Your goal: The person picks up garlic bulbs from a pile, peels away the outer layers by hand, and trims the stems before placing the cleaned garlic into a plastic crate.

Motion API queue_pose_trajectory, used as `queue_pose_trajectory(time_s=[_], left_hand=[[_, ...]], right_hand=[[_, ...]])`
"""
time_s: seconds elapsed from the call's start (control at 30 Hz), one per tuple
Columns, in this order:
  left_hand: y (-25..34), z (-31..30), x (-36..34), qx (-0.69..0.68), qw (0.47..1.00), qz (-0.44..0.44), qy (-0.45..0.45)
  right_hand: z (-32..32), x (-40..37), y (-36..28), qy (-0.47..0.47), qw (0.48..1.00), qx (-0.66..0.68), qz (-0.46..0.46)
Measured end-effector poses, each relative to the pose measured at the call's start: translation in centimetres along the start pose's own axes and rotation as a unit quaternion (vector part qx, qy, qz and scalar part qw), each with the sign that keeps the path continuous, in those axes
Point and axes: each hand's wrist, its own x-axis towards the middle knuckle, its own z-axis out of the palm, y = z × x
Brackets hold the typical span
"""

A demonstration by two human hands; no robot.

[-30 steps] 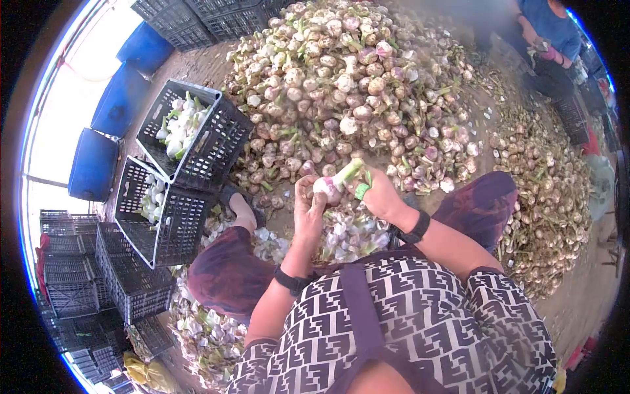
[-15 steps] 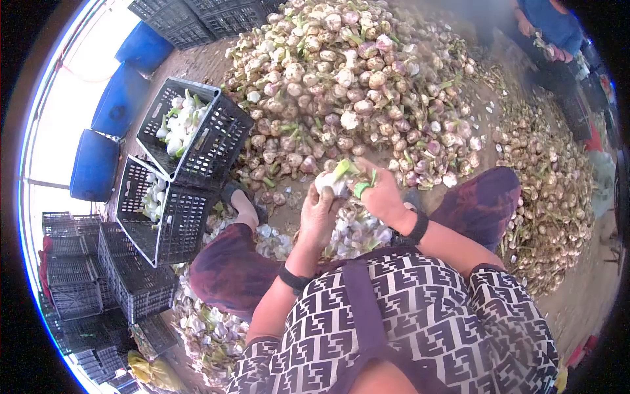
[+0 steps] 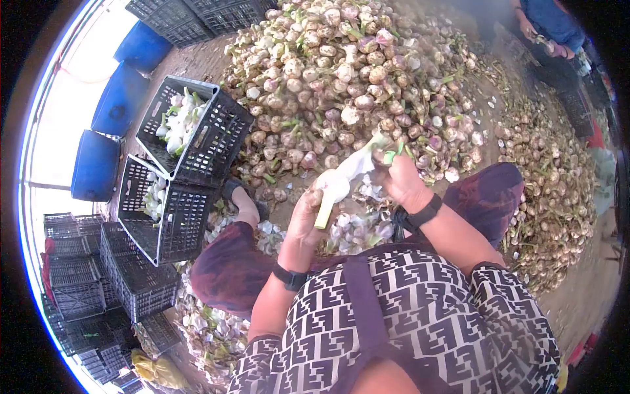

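My left hand [image 3: 306, 211] is closed round a white garlic bulb [image 3: 337, 188], whose pale green stem points down toward my lap. From the bulb a strip of white garlic skin [image 3: 357, 164] stretches up and right. My right hand [image 3: 403, 181] pinches the far end of this skin, pulled away from the bulb. Something small and bright green [image 3: 390, 157] shows at the right fingers. Beneath both hands, loose peeled skins [image 3: 354, 233] litter the floor between my knees.
Ahead rises a large heap of unpeeled garlic [image 3: 354, 85]; another heap [image 3: 548, 197] spreads at right. Left are black crates [image 3: 203, 148] holding clean bulbs, stacked crates [image 3: 138, 272] and blue barrels [image 3: 95, 164]. Another person [image 3: 554, 26] is at the upper right.
The bulb has turned, so its stem now points down instead of up. My right hand has moved right and up from the bulb, drawing the skin out.
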Motion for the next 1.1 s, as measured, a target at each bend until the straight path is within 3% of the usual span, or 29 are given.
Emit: queue_pose_trajectory(time_s=[0.07,0.13,0.17,0.2,0.27,0.3,0.37,0.47,0.5,0.67,0.93,1.0,1.1], left_hand=[[-0.3,-0.6,-0.3,-0.021,0.998,-0.013,0.056],[-0.1,0.1,-0.7,-0.025,0.996,0.009,0.084],[-0.2,-0.4,-0.5,-0.022,0.996,0.026,0.083],[-0.2,-0.9,-0.3,-0.019,0.996,0.042,0.081],[-0.3,0.2,-0.1,-0.052,0.985,0.056,0.154],[-0.3,-0.5,0.2,-0.042,0.992,0.055,0.105],[-0.8,-1.0,0.4,-0.03,0.986,0.068,0.148],[-0.9,-1.2,0.5,-0.067,0.987,0.04,0.142],[-0.8,-1.2,0.4,-0.056,0.99,0.028,0.129],[-0.8,0.6,0.3,-0.068,0.99,0.064,0.104],[-0.7,0.1,0.3,-0.07,0.992,0.035,0.096],[-0.2,0.8,-0.2,-0.017,0.995,0.022,0.096],[0.2,1.0,-1.2,0.078,0.994,-0.068,0.045]], right_hand=[[-1.1,1.3,-0.5,0.06,0.997,0.01,-0.048],[-2.1,1.3,-0.8,0.061,0.937,-0.33,-0.1],[-2.4,1.4,-0.8,0.059,0.862,-0.487,-0.125],[-2.6,0.5,0.7,-0.026,0.793,-0.596,-0.119],[-2.2,-1.5,2.8,-0.196,0.607,-0.77,0.004],[-1.9,-1.7,3.3,-0.209,0.6,-0.772,0.001],[-1.1,-2.0,4.1,-0.241,0.584,-0.775,-0.004],[1.9,-2.4,2.6,-0.161,0.7,-0.628,-0.298],[3.1,-2.7,2.2,-0.159,0.7,-0.604,-0.346],[3.1,-2.1,2.9,-0.185,0.631,-0.64,-0.398],[3.4,-2.0,2.6,-0.176,0.544,-0.702,-0.425],[3.5,-1.8,2.1,-0.17,0.558,-0.695,-0.42],[2.2,-0.2,1.7,-0.117,0.574,-0.711,-0.39]])
